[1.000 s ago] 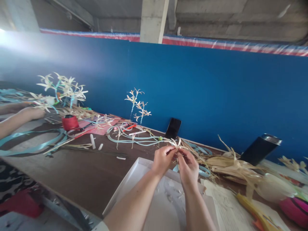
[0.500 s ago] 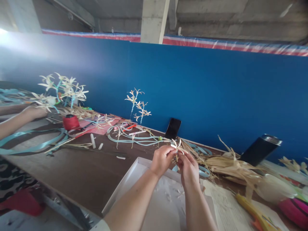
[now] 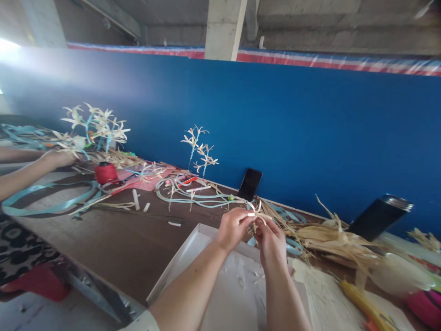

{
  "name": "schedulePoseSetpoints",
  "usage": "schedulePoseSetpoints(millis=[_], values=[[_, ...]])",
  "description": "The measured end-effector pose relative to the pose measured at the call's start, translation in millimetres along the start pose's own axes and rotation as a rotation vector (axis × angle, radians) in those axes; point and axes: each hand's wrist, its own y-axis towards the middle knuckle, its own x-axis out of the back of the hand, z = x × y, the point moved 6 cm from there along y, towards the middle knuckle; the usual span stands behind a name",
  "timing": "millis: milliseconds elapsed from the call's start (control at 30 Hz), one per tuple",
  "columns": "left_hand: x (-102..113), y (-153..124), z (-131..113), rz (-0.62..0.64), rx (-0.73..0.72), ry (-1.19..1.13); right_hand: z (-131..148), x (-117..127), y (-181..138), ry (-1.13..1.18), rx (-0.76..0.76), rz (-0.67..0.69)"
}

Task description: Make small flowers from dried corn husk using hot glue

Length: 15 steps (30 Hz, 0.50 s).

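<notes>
Both forearms are stretched forward from the lower edge of the view and brought together at the fingertips, over the far edge of a white box (image 3: 189,246). A pale flower (image 3: 257,214) is held between the hands, its narrow petals spread above the fingers. By the left hand (image 3: 234,228), a petal is pinched between thumb and bent fingers, the back of the hand being turned upward. By the right hand (image 3: 272,242), the flower is gripped from below near its base, with the fingers curled inward; how the stem is held there cannot be told, as it is covered by the fingers.

The box is shallow and open, and is partly hidden by the forearms. Small white scraps (image 3: 241,278) are scattered on its floor. To the right, a dark flask (image 3: 381,216) with a metallic end is leaned at a slant beside dry husks (image 3: 330,238); its contents cannot be seen. A cloudy plastic bag (image 3: 399,272) is set near the husks. Against the blue panel (image 3: 310,124), a phone (image 3: 250,185) is propped.
</notes>
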Motion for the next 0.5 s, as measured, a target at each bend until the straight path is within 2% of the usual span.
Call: schedulePoseSetpoints(millis=[167,333,500], values=[[-0.7,0.3,5.0,0.012,0.087,-0.014,1.1,1.9,0.3,0.027,-0.024,-0.041],[-5.0,-1.3,14.8,0.029,0.177,-0.077,7.4,6.5,0.2,0.184,-0.074,-0.092],[-5.8,-2.0,16.3,0.033,0.191,-0.079,16.3,3.5,-3.4,0.303,-0.103,-0.027]])
